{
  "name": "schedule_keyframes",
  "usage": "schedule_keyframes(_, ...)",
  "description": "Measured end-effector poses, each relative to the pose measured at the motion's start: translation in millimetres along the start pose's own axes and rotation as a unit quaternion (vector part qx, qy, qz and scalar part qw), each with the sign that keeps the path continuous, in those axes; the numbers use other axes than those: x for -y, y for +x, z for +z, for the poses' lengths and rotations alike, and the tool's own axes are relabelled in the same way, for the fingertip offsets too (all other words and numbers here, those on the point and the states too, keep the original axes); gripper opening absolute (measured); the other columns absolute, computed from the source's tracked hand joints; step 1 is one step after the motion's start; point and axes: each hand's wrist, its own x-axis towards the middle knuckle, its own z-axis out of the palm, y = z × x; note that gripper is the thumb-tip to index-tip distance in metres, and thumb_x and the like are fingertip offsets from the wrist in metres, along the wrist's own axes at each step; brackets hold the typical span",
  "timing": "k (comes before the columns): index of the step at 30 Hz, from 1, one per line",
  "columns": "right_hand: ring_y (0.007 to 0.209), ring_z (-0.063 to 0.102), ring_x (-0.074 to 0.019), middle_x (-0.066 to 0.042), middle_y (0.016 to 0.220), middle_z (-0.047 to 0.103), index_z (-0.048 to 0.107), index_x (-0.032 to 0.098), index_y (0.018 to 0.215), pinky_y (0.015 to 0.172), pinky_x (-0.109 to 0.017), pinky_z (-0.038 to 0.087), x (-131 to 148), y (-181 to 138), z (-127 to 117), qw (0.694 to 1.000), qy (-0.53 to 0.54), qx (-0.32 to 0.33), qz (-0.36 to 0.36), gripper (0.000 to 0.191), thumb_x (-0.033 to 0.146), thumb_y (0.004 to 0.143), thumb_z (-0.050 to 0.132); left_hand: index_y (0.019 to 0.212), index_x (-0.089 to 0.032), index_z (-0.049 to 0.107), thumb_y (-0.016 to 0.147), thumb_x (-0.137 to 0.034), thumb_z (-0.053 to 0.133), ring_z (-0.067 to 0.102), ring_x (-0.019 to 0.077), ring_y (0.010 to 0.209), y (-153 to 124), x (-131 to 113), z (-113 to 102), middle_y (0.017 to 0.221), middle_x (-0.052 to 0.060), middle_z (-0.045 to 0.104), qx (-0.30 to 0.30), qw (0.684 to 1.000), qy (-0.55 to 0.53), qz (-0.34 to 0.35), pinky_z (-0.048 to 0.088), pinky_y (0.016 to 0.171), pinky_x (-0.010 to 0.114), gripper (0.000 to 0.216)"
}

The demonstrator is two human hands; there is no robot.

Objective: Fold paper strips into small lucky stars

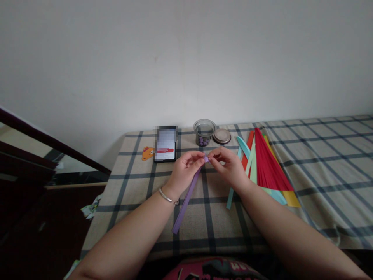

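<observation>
A long purple paper strip [186, 201] has its folded upper end pinched between my two hands, while its tail slants down to the lower left over the tablecloth. My left hand [189, 165] is closed, thumb and forefinger on the left side of that fold. From the right, my right hand [227, 165] pinches the same end, fingers closed. Just beyond the hands stands a clear plastic cup [204, 130] with several small purple folded pieces [203, 140] in its bottom. Its round lid [222, 136] appears to lie beside it.
Right of my hands lies a fan of red paper strips [269, 165], with light blue strips [230, 198], green and yellow ones around it. A phone [166, 144] rests at the back left by an orange bear cutout [147, 153]. Behind the checked tablecloth [131, 194] rises a wall.
</observation>
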Motion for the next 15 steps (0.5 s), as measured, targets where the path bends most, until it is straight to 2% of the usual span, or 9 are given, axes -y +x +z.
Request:
schedule_keyframes(3,0.070,0.059,-0.0154,-0.003,0.077,0.061,0.060,0.023,0.080,0.062,-0.028,0.050,-0.9,0.0,0.7,1.000,0.013,-0.002,0.008,0.005,0.026,0.083,0.057,0.102,-0.019,0.066,0.075,-0.034,0.069,0.063,0.0152,0.084,0.3,-0.2,1.1,0.091,0.004,0.069,0.028,1.000,-0.007,-0.001,0.050,0.079,0.027,0.031)
schedule_keyframes(5,0.071,0.059,-0.0158,-0.003,0.077,0.061,0.060,0.022,0.081,0.062,-0.028,0.050,-0.8,-0.4,0.9,1.000,0.018,-0.004,0.014,0.006,0.027,0.083,0.057,0.098,-0.018,0.066,0.075,-0.035,0.068,0.063,0.0156,0.086,0.5,-1.3,1.9,0.093,0.005,0.069,0.034,0.999,0.000,0.002,0.050,0.080,0.028,0.028)
schedule_keyframes(8,0.072,0.058,-0.0156,-0.003,0.077,0.061,0.059,0.022,0.080,0.063,-0.028,0.050,0.5,-1.3,0.2,0.999,0.031,-0.007,0.021,0.007,0.027,0.083,0.057,0.091,-0.017,0.066,0.075,-0.035,0.068,0.063,0.0154,0.085,0.8,-1.9,2.3,0.091,0.005,0.069,0.028,0.999,0.009,0.013,0.050,0.080,0.028,0.024)
schedule_keyframes(15,0.070,0.057,-0.0147,-0.003,0.076,0.060,0.059,0.021,0.080,0.062,-0.028,0.050,5.2,-1.9,-2.0,0.998,0.061,0.013,0.000,0.006,0.026,0.083,0.058,0.089,-0.017,0.066,0.075,-0.030,0.069,0.063,0.0145,0.082,1.6,-0.8,-0.6,0.087,0.003,0.068,0.011,0.999,0.038,0.028,0.050,0.079,0.027,0.019)
